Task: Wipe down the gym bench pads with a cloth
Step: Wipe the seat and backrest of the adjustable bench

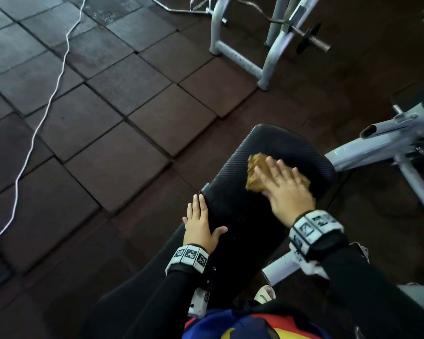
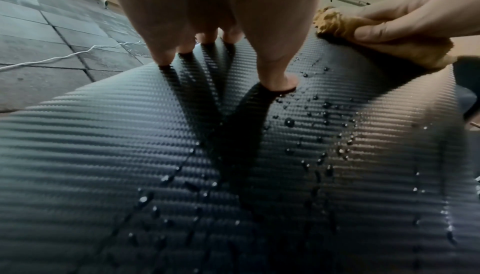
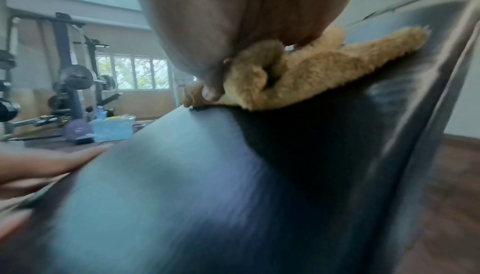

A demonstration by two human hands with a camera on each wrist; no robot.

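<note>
The black textured bench pad (image 1: 267, 148) runs away from me in the head view. A tan fluffy cloth (image 1: 253, 171) lies on its far end, and my right hand (image 1: 287, 187) presses flat on it with fingers spread. My left hand (image 1: 201, 223) rests flat on the pad's left edge, nearer to me, holding nothing. In the left wrist view the left hand (image 2: 254, 59) touches the pad (image 2: 155, 135) with fingertips and thumb, and water droplets (image 2: 324, 114) dot the surface; the cloth (image 2: 335, 22) sits at upper right. The right wrist view is blurred; the right hand (image 3: 221, 42) bears on the bunched cloth (image 3: 311, 73).
A white cable (image 1: 47, 106) snakes over the dark rubber floor tiles on the left. A grey rack frame (image 1: 267, 57) with a barbell (image 1: 309, 37) stands ahead. The bench's grey metal frame (image 1: 377, 148) sticks out to the right. Weight racks and a blue box (image 3: 111, 128) are farther off.
</note>
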